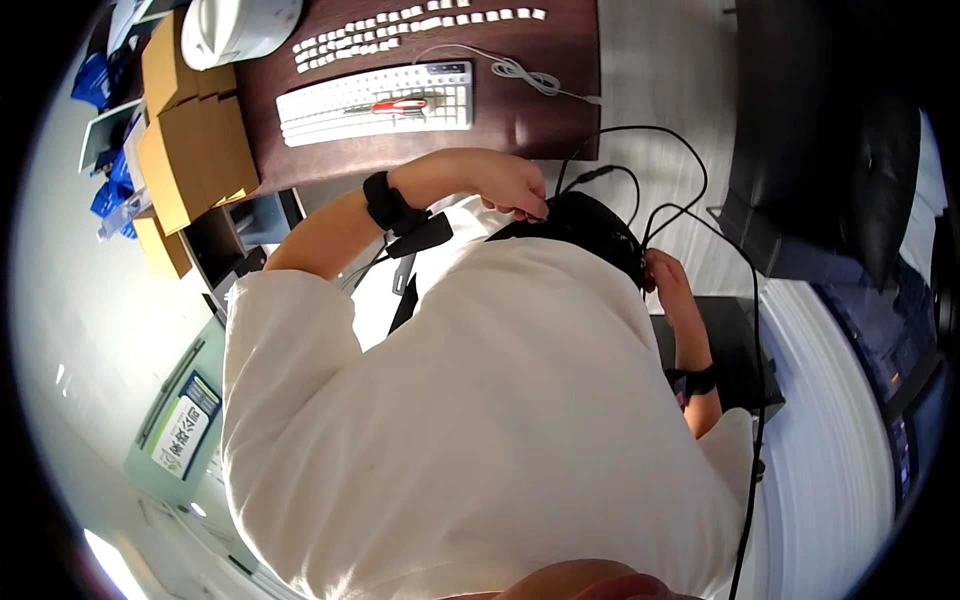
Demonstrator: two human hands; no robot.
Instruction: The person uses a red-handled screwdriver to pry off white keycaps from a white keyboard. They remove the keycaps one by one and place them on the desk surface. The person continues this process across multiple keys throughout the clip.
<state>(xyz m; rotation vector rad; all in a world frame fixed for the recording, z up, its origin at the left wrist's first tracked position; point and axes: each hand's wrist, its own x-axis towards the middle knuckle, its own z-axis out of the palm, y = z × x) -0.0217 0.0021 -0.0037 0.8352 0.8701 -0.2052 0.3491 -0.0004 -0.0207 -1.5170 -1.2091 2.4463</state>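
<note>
At my waist hangs a black bag-like thing [590, 222] with black cables [700, 165] looping out of it. My left hand [512, 188] is at its far left edge, the fingers curled and pressed together; what they grip is hidden. On its right side is my right hand [668, 278], its fingers bent in against the black edge, partly out of sight. Beyond my left forearm, on the brown desk [530, 60], lies a white keyboard [340, 115] with a red-handled tool [400, 106] on top. Rows of loose white keycaps [345, 40] lie behind it.
A coiled white cable [525, 75] runs to the desk's right edge. Cardboard boxes [190, 150] and a white rounded container [240, 30] stand at the left. A black chair [820, 190] is to the right. A long black cable [757, 400] trails down my right side.
</note>
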